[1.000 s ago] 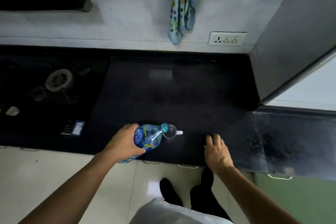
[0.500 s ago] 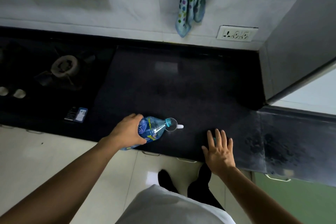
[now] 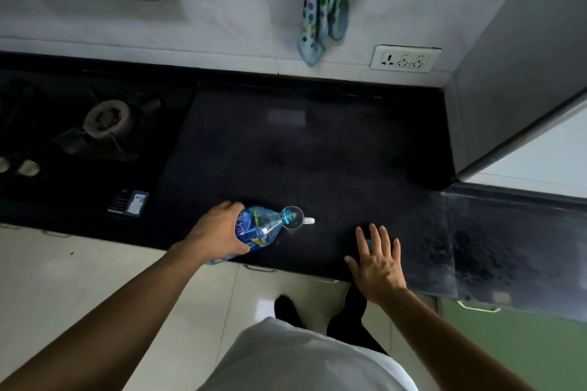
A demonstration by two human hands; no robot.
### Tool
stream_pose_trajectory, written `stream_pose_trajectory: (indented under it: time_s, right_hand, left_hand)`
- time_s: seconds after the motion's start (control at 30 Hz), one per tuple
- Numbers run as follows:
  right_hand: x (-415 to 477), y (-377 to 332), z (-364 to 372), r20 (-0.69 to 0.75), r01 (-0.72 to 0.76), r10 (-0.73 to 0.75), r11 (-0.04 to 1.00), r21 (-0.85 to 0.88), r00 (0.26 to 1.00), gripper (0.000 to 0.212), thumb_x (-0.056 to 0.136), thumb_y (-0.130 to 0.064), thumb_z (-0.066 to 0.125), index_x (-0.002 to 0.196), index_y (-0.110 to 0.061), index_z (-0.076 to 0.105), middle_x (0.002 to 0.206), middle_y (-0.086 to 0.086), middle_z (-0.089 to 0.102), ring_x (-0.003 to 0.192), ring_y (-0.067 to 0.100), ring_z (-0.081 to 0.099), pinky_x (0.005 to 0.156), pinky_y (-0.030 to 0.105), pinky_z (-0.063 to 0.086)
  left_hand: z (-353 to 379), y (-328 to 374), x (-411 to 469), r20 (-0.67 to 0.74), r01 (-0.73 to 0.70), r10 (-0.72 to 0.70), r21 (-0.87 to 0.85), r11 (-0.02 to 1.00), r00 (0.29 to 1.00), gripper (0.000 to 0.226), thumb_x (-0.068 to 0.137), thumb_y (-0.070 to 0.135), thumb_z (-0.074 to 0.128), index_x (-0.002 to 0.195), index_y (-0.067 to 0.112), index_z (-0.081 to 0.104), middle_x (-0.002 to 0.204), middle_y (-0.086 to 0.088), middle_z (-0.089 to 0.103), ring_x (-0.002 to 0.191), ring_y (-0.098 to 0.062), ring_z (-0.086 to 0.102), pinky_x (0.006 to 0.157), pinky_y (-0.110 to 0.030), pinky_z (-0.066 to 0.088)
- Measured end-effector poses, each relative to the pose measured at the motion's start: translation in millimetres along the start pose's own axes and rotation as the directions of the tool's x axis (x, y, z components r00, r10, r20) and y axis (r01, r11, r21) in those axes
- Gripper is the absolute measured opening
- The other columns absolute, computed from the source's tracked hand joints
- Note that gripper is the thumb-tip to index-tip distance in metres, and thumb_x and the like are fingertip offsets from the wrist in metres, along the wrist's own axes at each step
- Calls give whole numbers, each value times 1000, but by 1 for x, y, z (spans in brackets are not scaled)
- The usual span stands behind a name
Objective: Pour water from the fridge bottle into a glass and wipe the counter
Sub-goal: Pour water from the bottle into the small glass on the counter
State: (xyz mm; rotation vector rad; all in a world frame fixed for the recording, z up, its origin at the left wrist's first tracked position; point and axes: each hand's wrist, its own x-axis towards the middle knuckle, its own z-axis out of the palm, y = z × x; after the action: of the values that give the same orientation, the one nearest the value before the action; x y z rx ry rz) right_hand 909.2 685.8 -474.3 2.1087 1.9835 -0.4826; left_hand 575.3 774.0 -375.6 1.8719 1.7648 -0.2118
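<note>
- The left hand holds a clear blue bottle. Its fingers and thumb are curled round the fat part of the bottle.
- The bottle is tipped over on its side. Its top end sits right at the rim of a small glass.
- The glass stands on the dark tabletop, near the front edge. A little white bit sticks out on its right side.
- I cannot tell if water is coming out of the bottle.
- The right hand lies flat on the tabletop, to the right of the glass and not touching it. Its fingers are straight and spread apart.
- Something small and blue-green peeks out from under those fingers. I cannot tell what it is.
- A stove burner is on the left, well apart from the bottle.
- A small card lies in front of the stove.
- A cloth with coloured dots hangs on the white wall at the back.
- A wall plug is on the wall just right of the cloth.
</note>
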Motion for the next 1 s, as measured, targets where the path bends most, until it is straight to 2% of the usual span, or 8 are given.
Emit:
stream_pose_trajectory:
  time_s: [0.3, 0.43, 0.5, 0.57, 0.7, 0.93, 1.0]
  right_hand:
    - [0, 2, 1, 20, -2, 2, 1000, 2, 1000, 86, 94, -66, 0, 151, -14, 40, 154, 21, 40, 145, 41, 31, 113, 62, 29]
    - [0, 2, 2, 23, 16, -17, 1000, 15, 1000, 79, 94, -64, 21, 150, -13, 40, 154, 22, 39, 145, 42, 29, 114, 63, 28]
    - [0, 1, 2, 23, 16, -17, 1000, 16, 1000, 78, 93, -63, 25, 149, -13, 42, 153, 22, 41, 144, 42, 31, 113, 63, 30]
    - [0, 2, 2, 24, 15, -16, 1000, 13, 1000, 78, 94, -64, 22, 149, -13, 43, 152, 22, 42, 143, 42, 32, 112, 63, 31]
    - [1, 4, 3, 26, 11, -12, 1000, 20, 1000, 87, 94, -68, 3, 148, -14, 44, 151, 22, 44, 142, 42, 36, 111, 63, 32]
    - [1, 3, 2, 37, 38, -39, 999, 27, 999, 94, 87, -76, 1, 156, -18, 26, 162, 18, 25, 151, 39, 16, 118, 59, 12]
    - [1, 3, 2, 30, 34, -35, 999, 30, 999, 94, 88, -75, -1, 156, -17, 28, 161, 19, 28, 150, 40, 18, 118, 60, 15]
  left_hand:
    - [1, 0, -3, 3, 13, -13, 32, 999, 1000, 70, 56, 42, 85, 115, 28, 52, 114, 7, 54, 105, -16, 58, 87, -33, 54]
    - [0, 0, -4, -1, 22, -22, 19, 1000, 1000, 67, 55, 43, 85, 111, 29, 52, 113, 7, 54, 104, -16, 58, 87, -33, 54]
    - [0, 0, -5, 2, 30, -30, 20, 999, 1000, 65, 55, 43, 85, 109, 29, 52, 113, 7, 55, 104, -17, 59, 87, -33, 54]
    - [0, 0, -5, 1, 33, -33, 28, 999, 999, 64, 55, 42, 85, 109, 29, 53, 113, 7, 55, 103, -16, 59, 86, -33, 54]
    - [0, 1, -5, 11, 38, -39, 35, 999, 999, 67, 58, 41, 86, 113, 28, 52, 115, 7, 54, 106, -16, 58, 87, -32, 53]
    - [0, 1, -6, 17, 41, -42, 42, 998, 999, 71, 58, 41, 87, 118, 27, 52, 119, 6, 54, 110, -17, 57, 90, -34, 53]
    - [-1, 1, -7, 17, 38, -39, 44, 998, 999, 69, 57, 42, 86, 115, 28, 52, 117, 6, 54, 108, -17, 58, 89, -34, 54]
